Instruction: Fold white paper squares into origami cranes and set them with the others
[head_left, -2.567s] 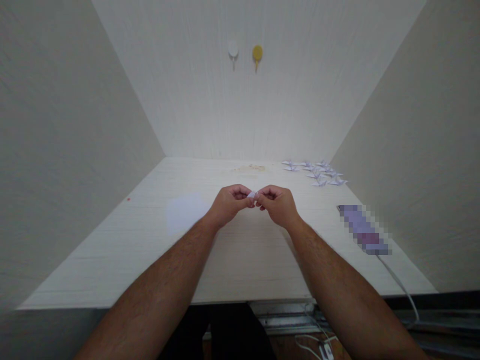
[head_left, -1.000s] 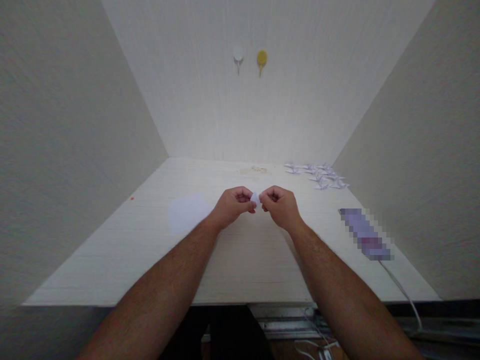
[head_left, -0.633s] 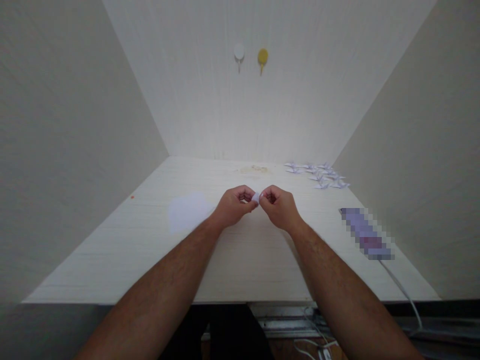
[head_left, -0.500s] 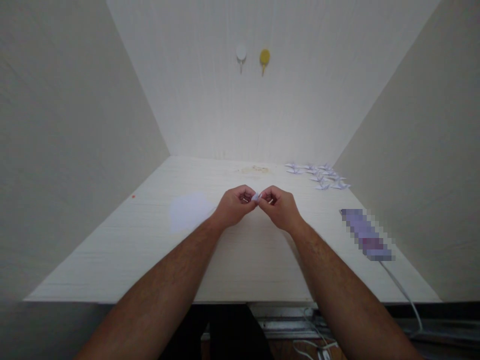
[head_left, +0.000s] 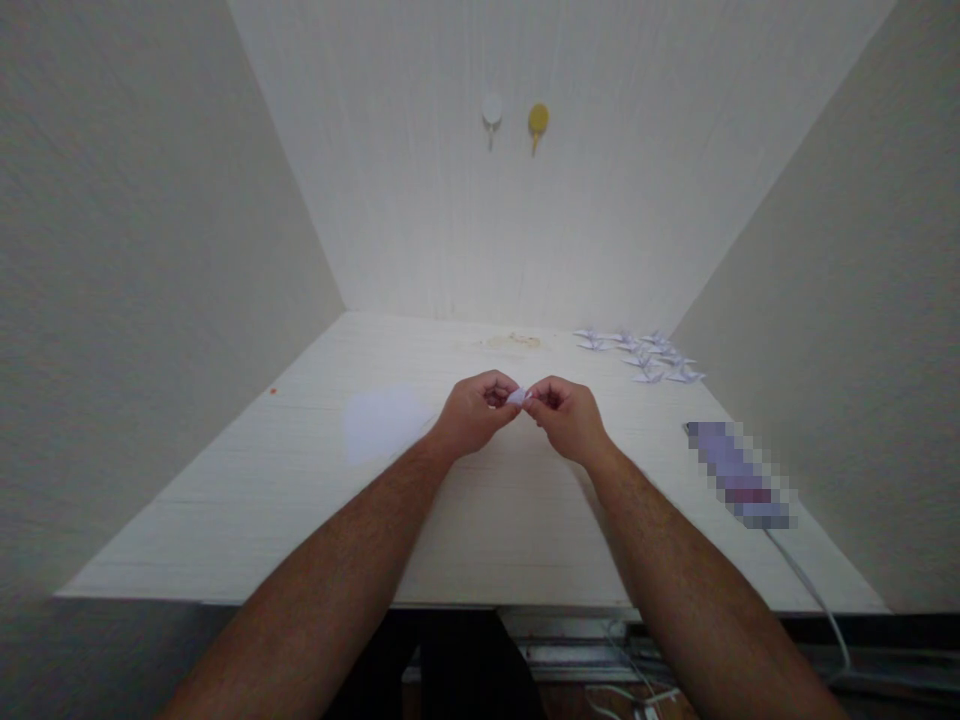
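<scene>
A small piece of folded white paper (head_left: 517, 397) is pinched between my two hands above the middle of the table. My left hand (head_left: 476, 412) grips its left side, fingers curled and thumb pressed on it. On the other side, my right hand (head_left: 564, 415) pinches the paper's right end with thumb and forefinger. The fingers cover part of the folds. White paper sheets (head_left: 381, 425) lie flat to the left of my left forearm. Several folded paper cranes (head_left: 643, 355) stand grouped at the back right of the table.
A phone-like device (head_left: 735, 475), blurred out, lies at the right with a white cable (head_left: 806, 585) running over the front edge. Panels enclose the white table (head_left: 247, 510) on three sides. A white hook (head_left: 492, 112) and a yellow hook (head_left: 538, 120) are on the back panel.
The view has shifted slightly. Between my fingers, more of the folded paper now shows, and my fingertips are a little farther apart.
</scene>
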